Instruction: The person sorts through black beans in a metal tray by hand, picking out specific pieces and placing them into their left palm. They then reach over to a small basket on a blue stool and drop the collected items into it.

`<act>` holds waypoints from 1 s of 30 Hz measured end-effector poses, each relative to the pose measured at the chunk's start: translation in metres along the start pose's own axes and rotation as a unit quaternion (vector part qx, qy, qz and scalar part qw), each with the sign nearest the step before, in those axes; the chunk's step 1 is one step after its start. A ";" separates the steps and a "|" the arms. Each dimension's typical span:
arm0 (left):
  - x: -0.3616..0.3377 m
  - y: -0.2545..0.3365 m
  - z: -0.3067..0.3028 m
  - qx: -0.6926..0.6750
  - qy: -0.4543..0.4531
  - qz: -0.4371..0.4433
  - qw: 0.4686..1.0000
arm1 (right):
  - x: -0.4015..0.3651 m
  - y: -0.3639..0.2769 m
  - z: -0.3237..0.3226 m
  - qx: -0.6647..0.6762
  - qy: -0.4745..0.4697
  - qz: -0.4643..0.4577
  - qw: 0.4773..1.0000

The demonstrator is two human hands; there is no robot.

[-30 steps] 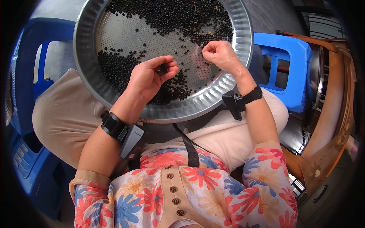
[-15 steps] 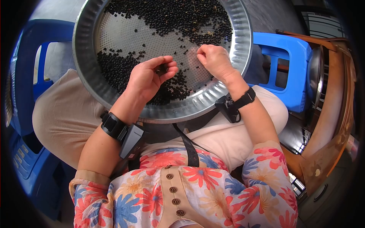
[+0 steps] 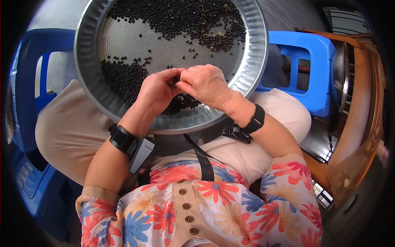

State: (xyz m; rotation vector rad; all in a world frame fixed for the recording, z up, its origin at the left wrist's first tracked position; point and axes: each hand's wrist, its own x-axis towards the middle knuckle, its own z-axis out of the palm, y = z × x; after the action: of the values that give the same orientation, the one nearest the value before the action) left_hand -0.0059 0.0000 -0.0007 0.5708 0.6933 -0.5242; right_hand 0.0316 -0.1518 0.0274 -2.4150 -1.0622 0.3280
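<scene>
A round metal tray with a perforated bottom and ribbed walls lies across my lap. Small black beans are spread in it, in a large heap at the far side and a smaller one at the near left. Over the near part, my left hand is curled around a few dark pieces that look like beans, only partly visible. My right hand meets its fingertips, thumb and fingers pressed together. What the right fingers pinch is hidden.
A blue plastic stool stands to the right, beside wooden furniture. More blue plastic seating is at the left. Pale bits of debris lie among the far beans. Both wrists wear black straps with devices.
My right hand has moved left from over the tray's right side to my left fingertips. The left hand stays curled in nearly the same place.
</scene>
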 end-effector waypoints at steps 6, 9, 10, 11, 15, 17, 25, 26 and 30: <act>-0.003 0.010 0.000 0.017 0.015 0.008 1.000 | 0.000 0.048 -0.012 0.005 0.110 0.114 0.987; -0.003 0.011 0.001 0.013 0.021 0.014 1.000 | 0.002 0.052 -0.002 -0.029 0.127 0.114 0.985; -0.003 0.011 0.000 0.011 0.017 0.015 1.000 | 0.003 0.048 0.001 -0.027 0.126 0.114 0.985; -0.003 0.012 -0.001 0.011 0.018 0.014 1.000 | 0.002 0.043 0.004 -0.035 0.077 0.113 0.990; -0.002 0.012 -0.002 0.008 0.013 0.015 1.000 | 0.003 0.038 0.001 0.012 0.002 0.127 0.992; -0.003 0.013 -0.001 0.007 0.015 0.018 1.000 | 0.009 0.047 -0.002 0.013 0.083 0.151 0.985; -0.005 0.014 -0.002 -0.003 0.011 0.016 1.000 | 0.022 0.045 -0.004 0.033 -0.016 0.127 0.991; -0.005 0.014 -0.002 -0.004 0.011 0.016 1.000 | 0.024 0.045 -0.005 0.036 0.018 0.153 0.987; -0.007 0.015 -0.003 -0.005 0.010 0.018 1.000 | 0.028 0.053 -0.010 -0.018 0.077 0.204 0.976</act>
State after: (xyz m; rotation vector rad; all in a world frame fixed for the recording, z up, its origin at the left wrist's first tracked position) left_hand -0.0019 0.0145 0.0071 0.5786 0.7038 -0.4817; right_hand 0.0876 -0.1652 0.0078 -2.6332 -0.5042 0.2507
